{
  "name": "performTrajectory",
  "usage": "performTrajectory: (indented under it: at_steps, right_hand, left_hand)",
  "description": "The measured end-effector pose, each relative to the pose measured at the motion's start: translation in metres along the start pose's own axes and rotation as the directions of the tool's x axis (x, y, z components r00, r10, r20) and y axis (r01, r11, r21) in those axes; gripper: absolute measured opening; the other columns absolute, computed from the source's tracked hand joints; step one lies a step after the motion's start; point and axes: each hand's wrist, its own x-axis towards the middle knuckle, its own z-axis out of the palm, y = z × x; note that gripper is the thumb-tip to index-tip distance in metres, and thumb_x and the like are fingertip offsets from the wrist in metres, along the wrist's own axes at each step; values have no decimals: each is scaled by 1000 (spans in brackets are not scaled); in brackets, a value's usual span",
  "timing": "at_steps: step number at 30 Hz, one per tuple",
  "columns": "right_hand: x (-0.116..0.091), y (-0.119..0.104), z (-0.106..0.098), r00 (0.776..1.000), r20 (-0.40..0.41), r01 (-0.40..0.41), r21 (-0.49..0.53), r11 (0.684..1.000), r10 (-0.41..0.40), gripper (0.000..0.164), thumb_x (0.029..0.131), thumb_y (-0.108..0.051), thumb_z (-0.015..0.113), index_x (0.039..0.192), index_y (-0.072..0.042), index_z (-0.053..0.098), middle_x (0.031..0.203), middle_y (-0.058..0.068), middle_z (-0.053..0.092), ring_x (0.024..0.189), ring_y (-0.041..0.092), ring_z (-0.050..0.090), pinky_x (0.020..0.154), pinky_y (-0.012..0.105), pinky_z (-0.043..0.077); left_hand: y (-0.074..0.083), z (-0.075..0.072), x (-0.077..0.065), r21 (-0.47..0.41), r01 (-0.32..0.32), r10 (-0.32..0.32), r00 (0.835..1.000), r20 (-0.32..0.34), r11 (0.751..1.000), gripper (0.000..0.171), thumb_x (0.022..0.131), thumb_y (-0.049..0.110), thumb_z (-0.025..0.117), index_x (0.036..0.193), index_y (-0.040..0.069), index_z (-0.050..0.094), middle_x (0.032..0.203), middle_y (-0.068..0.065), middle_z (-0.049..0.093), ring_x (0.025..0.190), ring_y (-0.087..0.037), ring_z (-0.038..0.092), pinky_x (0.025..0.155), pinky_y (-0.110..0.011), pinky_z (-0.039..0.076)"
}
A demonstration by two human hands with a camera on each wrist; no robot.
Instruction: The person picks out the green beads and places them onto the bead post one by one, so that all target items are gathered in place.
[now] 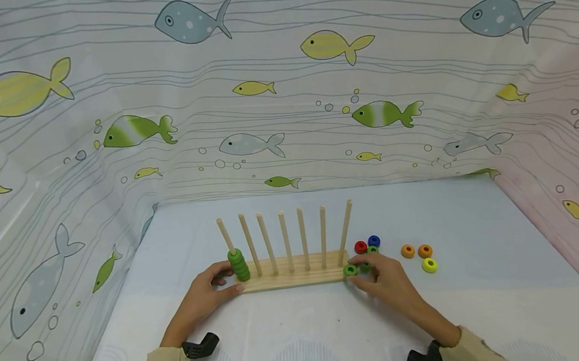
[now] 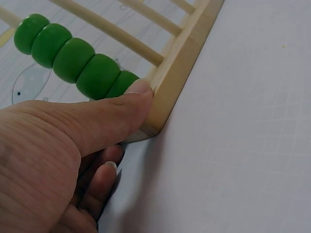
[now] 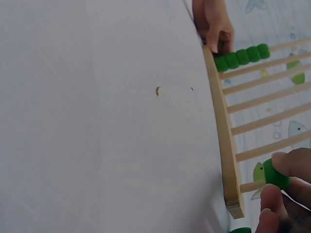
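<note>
A wooden peg stand (image 1: 291,279) has a long base with several upright pegs. Five or so green beads, several in all, are stacked on its leftmost peg (image 1: 223,231); these stacked beads (image 2: 73,60) rise from the base. My left hand (image 1: 208,296) grips the left end of the base, thumb (image 2: 116,114) on the front near the lowest bead. At the other end, my right hand (image 1: 389,282) pinches a single green bead (image 3: 276,174) between thumb and fingers. That bead overlaps the rightmost peg in the right wrist view.
Just behind my right hand lie a red bead (image 1: 360,247), a blue bead (image 1: 374,241) and green beads (image 1: 372,250). Farther right are two orange beads (image 1: 408,251) and a yellow bead (image 1: 429,265). Fish-patterned sheeting (image 1: 259,112) surrounds the white table (image 1: 297,330).
</note>
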Motion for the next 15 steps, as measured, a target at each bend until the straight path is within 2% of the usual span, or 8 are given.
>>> performTrajectory:
  at_steps: [9, 15]
  right_hand:
    - [3, -6, 9, 999, 23, 28, 15, 999, -29, 35, 85, -16, 87, 117, -19, 74, 101, -8, 70, 54, 9, 51, 47, 24, 43]
    - [7, -12, 15, 996, 32, 86, 39, 995, -88, 35, 85, -16, 87, 117, -15, 74, 106, -3, 72, 53, 6, 50, 46, 24, 43]
  left_hand:
    - [1, 0, -1, -5, -7, 7, 1000, -1, 1000, 65, 88, 33, 84, 143, 10, 57, 133, -11, 63, 110, -24, 58, 95, -47, 46]
    - [1, 0, 1, -4, -5, 5, 1000, -1, 1000, 65, 88, 30, 84, 143, 10, 57, 132, -12, 64, 109, -25, 58, 96, -46, 46]
